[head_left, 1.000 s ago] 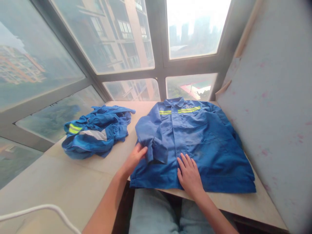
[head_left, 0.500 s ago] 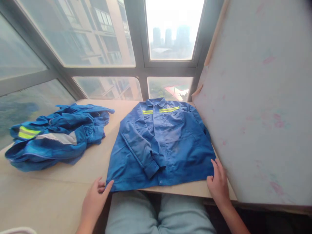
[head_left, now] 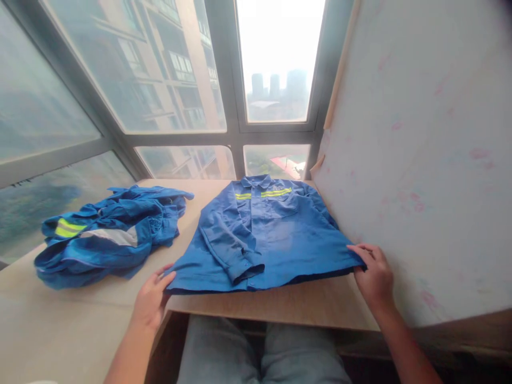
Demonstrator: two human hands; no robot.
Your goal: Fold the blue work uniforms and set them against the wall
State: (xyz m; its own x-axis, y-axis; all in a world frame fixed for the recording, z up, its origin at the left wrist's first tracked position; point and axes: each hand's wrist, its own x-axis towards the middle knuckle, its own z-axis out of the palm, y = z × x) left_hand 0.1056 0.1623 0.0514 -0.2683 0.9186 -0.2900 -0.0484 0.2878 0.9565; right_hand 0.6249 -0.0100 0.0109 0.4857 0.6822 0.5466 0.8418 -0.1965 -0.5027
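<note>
A blue work jacket (head_left: 276, 229) with yellow reflective stripes across the chest is spread front side up, its collar toward the window. One sleeve lies folded over the front, the cuff near the hem. My left hand (head_left: 154, 293) pinches the hem's left corner between thumb and fingers. At the opposite corner my right hand (head_left: 374, 274) grips the hem, which is lifted off the tabletop (head_left: 304, 304). The jacket's other sleeve is mostly hidden along the right side.
Another blue garment (head_left: 116, 256) with yellow and pale reflective bands lies crumpled on the left. A floral-patterned wall (head_left: 440, 186) rises close on the right. Windows in a grey frame (head_left: 176, 140) stand at the back. My legs (head_left: 224, 346) are below the table edge.
Both hands have closed on the hem corners. The jacket's lower edge has been raised and pulled outward, most plainly on the right. The camera view has tilted upward somewhat.
</note>
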